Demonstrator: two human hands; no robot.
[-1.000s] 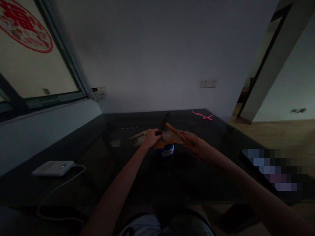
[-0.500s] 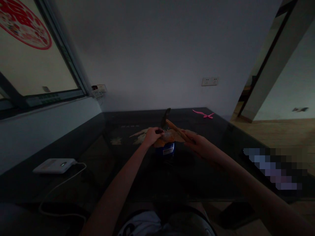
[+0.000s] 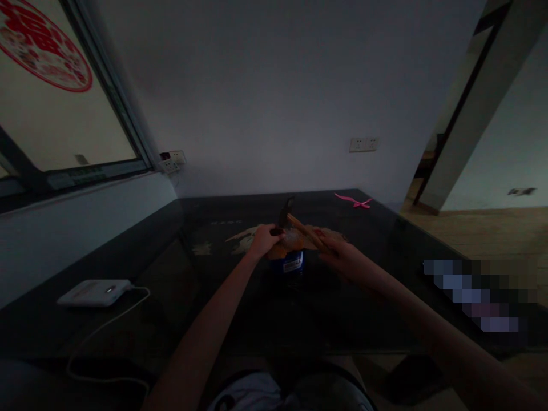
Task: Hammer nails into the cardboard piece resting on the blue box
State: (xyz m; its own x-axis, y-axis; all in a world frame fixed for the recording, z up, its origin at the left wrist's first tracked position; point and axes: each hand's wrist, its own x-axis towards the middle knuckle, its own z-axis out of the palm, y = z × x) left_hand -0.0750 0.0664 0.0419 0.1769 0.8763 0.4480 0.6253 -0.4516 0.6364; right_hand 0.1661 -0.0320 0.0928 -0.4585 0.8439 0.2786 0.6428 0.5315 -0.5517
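One wooden-handled hammer (image 3: 306,229) tilts above the blue container (image 3: 293,263) mid-table (image 3: 342,325), gripped by the right hand (image 3: 343,256); the left hand (image 3: 264,240), fingers curled, hold unclear, belongs clear of the hammer head (image 3: 283,214).

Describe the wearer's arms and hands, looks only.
Left hand and right hand: both bare, no gloves. Left forearm and right forearm: no sleeves in view, no watch or band visible. Too dark to rule out rings. Pale clothing with dark markings at bottom edge.
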